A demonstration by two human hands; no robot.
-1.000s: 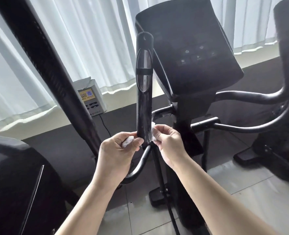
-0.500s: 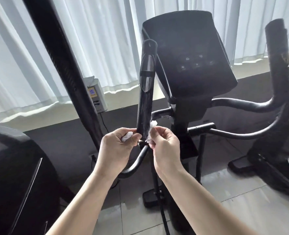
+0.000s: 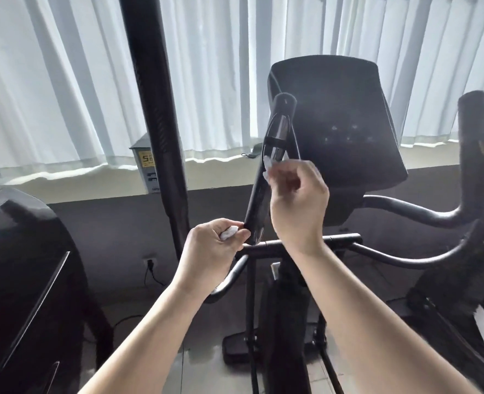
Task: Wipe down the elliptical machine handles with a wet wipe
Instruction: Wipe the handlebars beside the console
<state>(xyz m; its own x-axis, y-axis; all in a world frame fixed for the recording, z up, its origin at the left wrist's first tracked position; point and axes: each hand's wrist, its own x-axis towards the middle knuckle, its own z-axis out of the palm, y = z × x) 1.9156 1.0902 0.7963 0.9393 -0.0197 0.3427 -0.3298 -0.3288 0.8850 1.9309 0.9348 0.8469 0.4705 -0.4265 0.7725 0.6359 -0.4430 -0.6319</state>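
Right hand (image 3: 297, 206) risen up handle (image 3: 257, 200) (near-upright, top leaning right), fingers (image 3: 289, 173) pinching wipe (image 3: 267, 167), left hand (image 3: 215, 245) gripping white wad (image 3: 229, 232).

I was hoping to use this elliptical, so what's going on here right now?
A person is wiping the elliptical's near upright handle. The right hand pinches a wet wipe against it midway up, below the shiny strip. The left hand holds a white wad at the handle's base. The far handle is untouched.
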